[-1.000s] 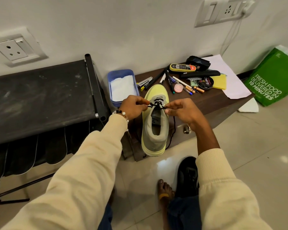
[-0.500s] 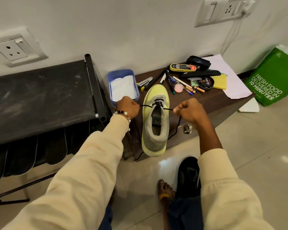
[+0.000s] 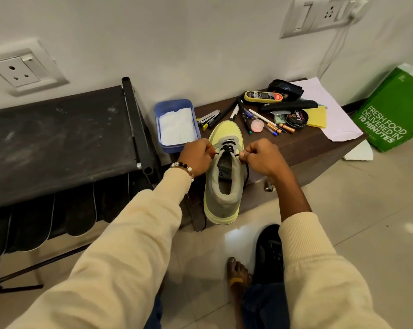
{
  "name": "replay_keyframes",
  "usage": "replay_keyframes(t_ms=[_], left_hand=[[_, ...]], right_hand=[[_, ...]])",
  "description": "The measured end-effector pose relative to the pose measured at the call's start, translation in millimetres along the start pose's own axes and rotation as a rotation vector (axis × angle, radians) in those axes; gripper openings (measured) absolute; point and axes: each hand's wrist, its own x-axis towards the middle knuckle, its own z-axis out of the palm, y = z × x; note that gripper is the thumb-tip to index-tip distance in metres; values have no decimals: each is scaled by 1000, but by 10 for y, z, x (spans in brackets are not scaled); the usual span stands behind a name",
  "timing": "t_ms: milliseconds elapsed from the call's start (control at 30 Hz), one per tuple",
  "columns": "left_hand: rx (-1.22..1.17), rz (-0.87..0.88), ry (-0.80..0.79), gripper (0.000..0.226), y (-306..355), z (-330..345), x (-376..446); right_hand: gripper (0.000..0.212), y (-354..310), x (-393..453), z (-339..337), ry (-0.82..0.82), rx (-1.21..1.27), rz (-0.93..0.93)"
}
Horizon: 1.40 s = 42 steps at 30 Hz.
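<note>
A yellow-and-grey sneaker (image 3: 224,186) lies on the front edge of a low brown table (image 3: 303,150), toe toward the wall, heel hanging past the edge. A black lace (image 3: 227,148) is threaded through its upper eyelets. My left hand (image 3: 196,157) pinches the left end of the lace right beside the shoe. My right hand (image 3: 262,157) pinches the right end close to the eyelets. A loose length of lace (image 3: 247,173) hangs down the shoe's right side.
A blue tub (image 3: 177,124) with white cloth sits left of the toe. Pens, a shoe-polish tin (image 3: 295,118), a brush (image 3: 288,105) and papers lie behind. A black rack (image 3: 58,138) stands left, a green bag (image 3: 393,115) right, a black shoe (image 3: 269,252) on the floor.
Half a second ago my hands were spread apart with the lace pulled taut. Both have now come back in close to the eyelets.
</note>
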Motion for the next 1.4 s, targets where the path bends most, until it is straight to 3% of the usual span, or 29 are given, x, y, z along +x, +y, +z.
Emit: replay_keyframes(t_ms=[200, 367, 467, 667, 733, 867, 1000, 1200, 1400], left_hand=[[-21, -71, 40, 17, -21, 40, 22], [-233, -31, -16, 7, -16, -54, -8], [-198, 20, -84, 18, -7, -105, -20], [-192, -66, 45, 18, 32, -22, -38], [-287, -146, 79, 19, 26, -26, -37], [-751, -391, 125, 15, 124, -183, -109], [-1123, -529, 47, 9, 365, -476, -195], [-1333, -462, -57, 16, 1032, -1081, -363], [-1286, -361, -58, 36, 1704, -1573, -649]], right_hand=[[18, 64, 27, 6, 2, 198, 138], [12, 54, 9, -23, -7, 181, 52], [16, 43, -10, -42, -64, 124, 15], [24, 2, -15, 1, -25, 97, 60], [24, -12, -32, 1, -7, 157, 100], [16, -65, -137, -56, 93, 418, 201], [8, -297, -308, -229, 117, 685, 235], [20, -922, -477, -739, 82, 970, 199], [30, -1528, -799, -1388, 35, 1105, 86]])
